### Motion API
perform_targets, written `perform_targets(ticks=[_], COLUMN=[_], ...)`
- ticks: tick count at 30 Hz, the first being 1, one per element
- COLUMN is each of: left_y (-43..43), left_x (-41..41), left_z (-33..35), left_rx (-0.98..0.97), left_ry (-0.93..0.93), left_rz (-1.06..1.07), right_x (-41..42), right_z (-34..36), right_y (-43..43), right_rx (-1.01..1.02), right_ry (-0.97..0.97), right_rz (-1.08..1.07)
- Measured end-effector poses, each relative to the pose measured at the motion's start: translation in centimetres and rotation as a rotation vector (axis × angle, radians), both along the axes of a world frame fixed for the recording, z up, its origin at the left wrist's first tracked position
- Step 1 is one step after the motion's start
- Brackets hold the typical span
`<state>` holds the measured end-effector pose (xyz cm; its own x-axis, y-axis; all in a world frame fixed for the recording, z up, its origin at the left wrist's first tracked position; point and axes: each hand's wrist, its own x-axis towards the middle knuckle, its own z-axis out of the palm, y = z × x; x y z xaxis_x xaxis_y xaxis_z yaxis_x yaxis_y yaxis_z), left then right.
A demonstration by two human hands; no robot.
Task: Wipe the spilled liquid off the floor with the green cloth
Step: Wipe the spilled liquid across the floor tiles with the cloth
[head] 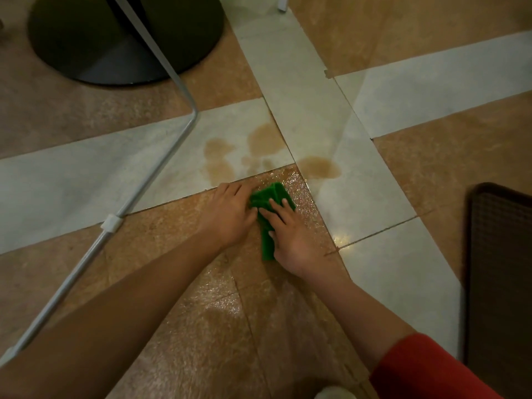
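Fingers (pixel 283 203) of the right hand (pixel 292 236) press flat on the cloth (pixel 273 194); whether the left hand (pixel 227 214) grips it is unclear. Once soaked, the cloth may smear the spill (pixel 264 139) at twelve o'clock.

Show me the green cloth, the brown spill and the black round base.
green cloth (pixel 273 192): head view, upper folded part
brown spill (pixel 319 167): head view, right-hand puddle's middle
black round base (pixel 72 38): head view, flat top

Cloth (pixel 273 194) on floor (pixel 86 174), L hand (pixel 230 216) at left edge, R hand (pixel 296 240) atop; spill (pixel 259 142) just behind; mat (pixel 501 269) far R.
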<state>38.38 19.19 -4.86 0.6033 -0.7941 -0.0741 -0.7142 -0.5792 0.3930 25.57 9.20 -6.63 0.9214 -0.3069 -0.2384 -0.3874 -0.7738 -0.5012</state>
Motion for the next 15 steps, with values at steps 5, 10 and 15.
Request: perform_targets(ticks=[5, 10, 15], left_y=[1.4, 1.1, 0.8], left_x=[0.8, 0.9, 0.9], left_z=[-0.4, -0.1, -0.2], left_rx=[0.025, 0.058, 0.016], left_ry=[0.003, -0.004, 0.043], left_rz=[0.031, 0.03, 0.068], right_x=[0.1, 4.4, 1.5], right_z=[0.0, 0.9, -0.3], right_y=[-2.1, -2.0, -1.0], right_rx=[-0.042, 0.02, 0.011], right_ry=[0.04, 0.11, 0.017], right_rz=[-0.219, -0.161, -0.009])
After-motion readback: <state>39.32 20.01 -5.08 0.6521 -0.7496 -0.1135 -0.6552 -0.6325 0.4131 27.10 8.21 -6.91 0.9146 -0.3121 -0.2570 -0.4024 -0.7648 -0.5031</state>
